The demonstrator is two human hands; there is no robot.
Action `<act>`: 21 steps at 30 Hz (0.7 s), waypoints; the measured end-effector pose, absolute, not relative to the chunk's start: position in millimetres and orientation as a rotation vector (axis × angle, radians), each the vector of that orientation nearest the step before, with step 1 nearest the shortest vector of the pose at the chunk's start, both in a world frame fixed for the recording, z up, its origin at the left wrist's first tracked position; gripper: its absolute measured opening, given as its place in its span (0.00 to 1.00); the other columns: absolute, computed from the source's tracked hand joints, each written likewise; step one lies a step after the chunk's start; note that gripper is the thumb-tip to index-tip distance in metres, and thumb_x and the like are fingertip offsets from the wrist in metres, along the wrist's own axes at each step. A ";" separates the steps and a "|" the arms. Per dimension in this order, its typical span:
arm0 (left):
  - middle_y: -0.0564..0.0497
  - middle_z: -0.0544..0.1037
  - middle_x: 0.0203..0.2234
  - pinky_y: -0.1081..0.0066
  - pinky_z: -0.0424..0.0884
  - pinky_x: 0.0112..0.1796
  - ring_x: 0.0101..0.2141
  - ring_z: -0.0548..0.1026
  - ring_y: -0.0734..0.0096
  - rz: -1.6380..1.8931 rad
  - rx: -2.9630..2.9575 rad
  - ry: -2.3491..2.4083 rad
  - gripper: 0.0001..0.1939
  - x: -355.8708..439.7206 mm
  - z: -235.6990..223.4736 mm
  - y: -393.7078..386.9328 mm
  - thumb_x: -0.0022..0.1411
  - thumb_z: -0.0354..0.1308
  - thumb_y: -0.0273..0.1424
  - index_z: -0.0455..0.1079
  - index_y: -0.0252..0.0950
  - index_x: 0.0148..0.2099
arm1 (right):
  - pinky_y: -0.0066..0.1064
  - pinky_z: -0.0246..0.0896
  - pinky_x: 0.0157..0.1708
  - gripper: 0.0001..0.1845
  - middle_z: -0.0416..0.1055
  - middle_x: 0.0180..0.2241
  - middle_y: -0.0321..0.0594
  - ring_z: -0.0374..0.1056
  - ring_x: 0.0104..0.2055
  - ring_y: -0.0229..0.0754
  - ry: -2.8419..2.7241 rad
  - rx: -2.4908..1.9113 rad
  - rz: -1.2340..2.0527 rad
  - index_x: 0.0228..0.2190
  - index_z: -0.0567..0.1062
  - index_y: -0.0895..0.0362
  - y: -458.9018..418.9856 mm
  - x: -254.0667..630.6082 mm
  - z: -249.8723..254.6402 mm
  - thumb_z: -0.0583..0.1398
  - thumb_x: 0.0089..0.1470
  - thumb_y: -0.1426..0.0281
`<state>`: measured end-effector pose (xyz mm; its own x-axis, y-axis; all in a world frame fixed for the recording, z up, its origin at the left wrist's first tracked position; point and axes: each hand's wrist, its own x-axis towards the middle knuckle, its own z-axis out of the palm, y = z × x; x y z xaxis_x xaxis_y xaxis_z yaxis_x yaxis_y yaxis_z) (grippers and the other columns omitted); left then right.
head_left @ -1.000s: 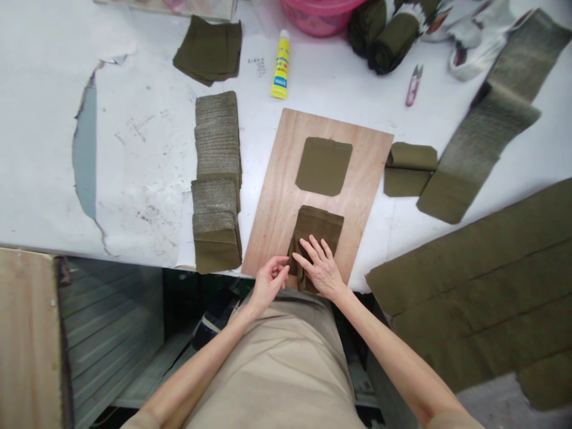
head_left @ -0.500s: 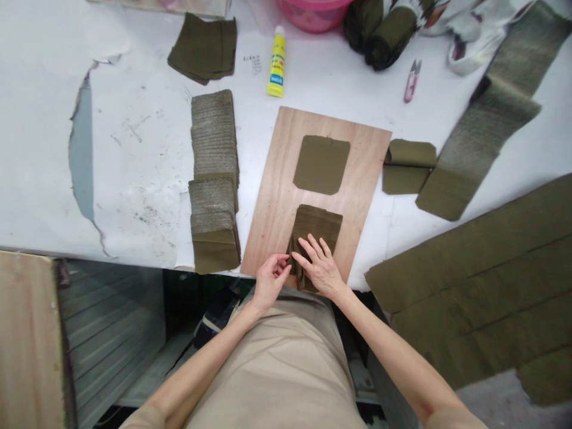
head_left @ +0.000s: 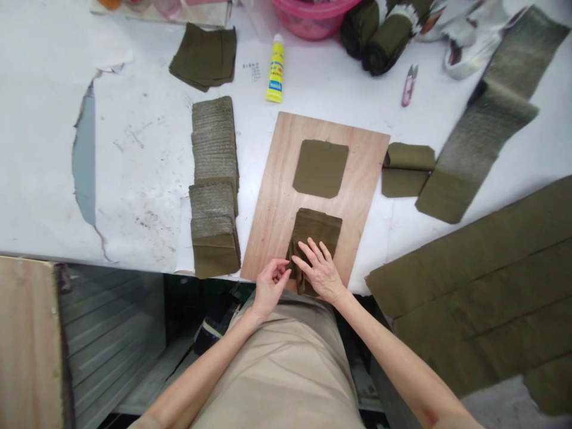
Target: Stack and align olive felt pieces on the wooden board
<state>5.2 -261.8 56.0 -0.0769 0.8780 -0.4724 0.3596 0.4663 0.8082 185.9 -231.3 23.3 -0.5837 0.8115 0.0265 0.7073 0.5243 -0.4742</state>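
An olive-green fabric piece (head_left: pixel 318 225) lies near the front of a thin wooden board (head_left: pixel 268 220), with folds along its left side. My left hand (head_left: pixel 270 286) pinches the fabric's left edge between thumb and fingers. My right hand (head_left: pixel 320 271) rests on top with its fingers spread, covering the lower middle of the piece. Farther up the board lies a flat olive piece with trimmed corners (head_left: pixel 320 169), apart from both hands.
Left of the board is an overlapping row of fabric pieces (head_left: pixel 214 158). Beyond it are a yellow glue tube (head_left: pixel 276 70) and pink thread snips (head_left: pixel 409 86). To the right are a folded piece (head_left: pixel 407 180), a long strip (head_left: pixel 480 134) and large olive sheets (head_left: pixel 487 292).
The whole view has shifted slightly, so the table things sit a little lower. Both hands keep nearly the same place on the fabric; the left fingers have curled a little.
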 end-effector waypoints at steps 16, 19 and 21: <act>0.58 0.67 0.24 0.80 0.63 0.20 0.18 0.66 0.83 0.596 0.816 1.622 0.14 7.7 58.5 -255.3 0.58 0.58 0.36 0.65 0.34 0.43 | 0.53 0.44 0.62 0.22 0.51 0.64 0.43 0.39 0.67 0.51 -2.520 -1.288 0.623 0.53 0.67 0.49 -231.6 185.9 23.2 0.56 0.58 0.75; 0.58 0.68 0.24 0.81 0.62 0.19 0.17 0.67 0.83 0.605 0.750 1.622 0.14 7.4 58.8 -255.6 0.57 0.59 0.36 0.65 0.34 0.42 | 0.53 0.43 0.63 0.22 0.51 0.64 0.43 0.40 0.67 0.50 -2.514 -1.289 0.626 0.53 0.67 0.49 -231.6 185.8 23.2 0.56 0.58 0.75; 0.58 0.68 0.24 0.81 0.61 0.18 0.17 0.67 0.83 0.607 0.719 1.618 0.15 7.2 58.7 -255.5 0.56 0.60 0.37 0.65 0.34 0.42 | 0.52 0.43 0.63 0.22 0.51 0.64 0.44 0.40 0.67 0.50 -2.514 -1.288 0.628 0.53 0.68 0.50 -231.4 185.9 23.4 0.56 0.58 0.75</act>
<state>7.2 -255.5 58.7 -0.1055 0.7401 -0.6642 0.1208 0.6725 0.7302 185.9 -231.4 23.4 -0.5793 0.8148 0.0226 0.7084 0.5170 -0.4804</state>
